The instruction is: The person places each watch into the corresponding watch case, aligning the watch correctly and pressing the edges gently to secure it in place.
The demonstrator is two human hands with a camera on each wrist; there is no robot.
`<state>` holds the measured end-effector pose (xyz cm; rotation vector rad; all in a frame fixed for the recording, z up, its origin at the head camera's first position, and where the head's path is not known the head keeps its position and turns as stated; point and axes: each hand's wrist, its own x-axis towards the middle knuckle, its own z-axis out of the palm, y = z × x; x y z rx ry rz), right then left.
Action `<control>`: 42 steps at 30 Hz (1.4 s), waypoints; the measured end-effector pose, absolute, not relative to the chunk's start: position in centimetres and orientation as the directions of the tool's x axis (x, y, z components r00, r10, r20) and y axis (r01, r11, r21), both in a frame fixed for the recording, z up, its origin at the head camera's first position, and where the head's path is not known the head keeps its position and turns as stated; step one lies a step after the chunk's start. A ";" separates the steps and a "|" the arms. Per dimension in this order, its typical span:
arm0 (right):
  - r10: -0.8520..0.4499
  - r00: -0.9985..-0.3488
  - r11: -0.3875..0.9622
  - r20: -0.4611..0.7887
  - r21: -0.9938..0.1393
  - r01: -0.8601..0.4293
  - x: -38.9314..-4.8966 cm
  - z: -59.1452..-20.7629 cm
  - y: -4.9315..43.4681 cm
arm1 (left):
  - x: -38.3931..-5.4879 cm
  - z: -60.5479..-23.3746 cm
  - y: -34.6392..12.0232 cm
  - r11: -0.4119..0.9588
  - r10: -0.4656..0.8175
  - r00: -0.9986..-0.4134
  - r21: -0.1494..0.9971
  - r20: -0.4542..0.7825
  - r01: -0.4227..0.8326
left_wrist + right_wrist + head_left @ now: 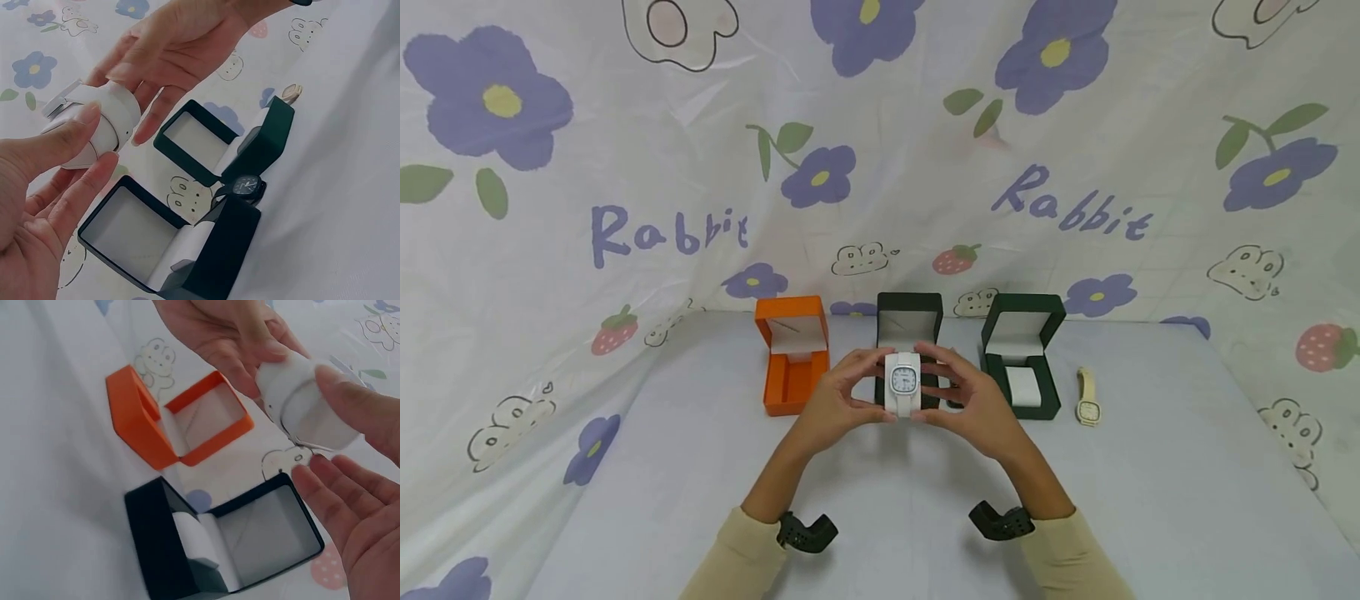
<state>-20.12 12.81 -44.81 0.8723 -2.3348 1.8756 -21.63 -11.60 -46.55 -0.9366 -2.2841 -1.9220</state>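
A white square-faced watch (pixel 905 380) wraps around a white cushion (pixel 124 107), lifted in front of the middle dark green box (pixel 910 312). My left hand (pixel 841 402) grips its left side between thumb and fingers. From the other side my right hand (pixel 972 403) pinches it, thumb below and fingers above in the head view. In the right wrist view, the right thumb presses the cushion while other fingers spread beneath. The middle box stands with its lid up, and a white insert (pixel 194 537) shows inside it.
On the left stands an open orange box (pixel 796 375). An open green box (pixel 1024 317) with a white cushion (pixel 1023 387) stands to the right. A black watch (pixel 245 187) lies between the two green boxes. Farther right lies a gold watch (pixel 1087 408). A printed curtain (pixel 910 167) hangs behind.
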 end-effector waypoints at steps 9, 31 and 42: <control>-0.431 -0.836 0.158 0.340 -0.884 -0.441 -20.0 -44.7 12.8 | -21.7 -46.6 -11.6 0.063 0.443 -0.818 0.897 0.367 0.437; -0.409 -0.843 0.191 0.350 -0.870 -0.454 -18.5 -42.4 12.0 | -21.6 -46.4 -11.6 0.063 0.441 -0.820 0.898 0.366 0.434; -0.427 -0.832 0.224 0.355 -0.849 -0.478 -20.1 -43.6 11.0 | -21.4 -45.9 -13.1 0.106 0.403 -0.854 0.910 0.330 0.401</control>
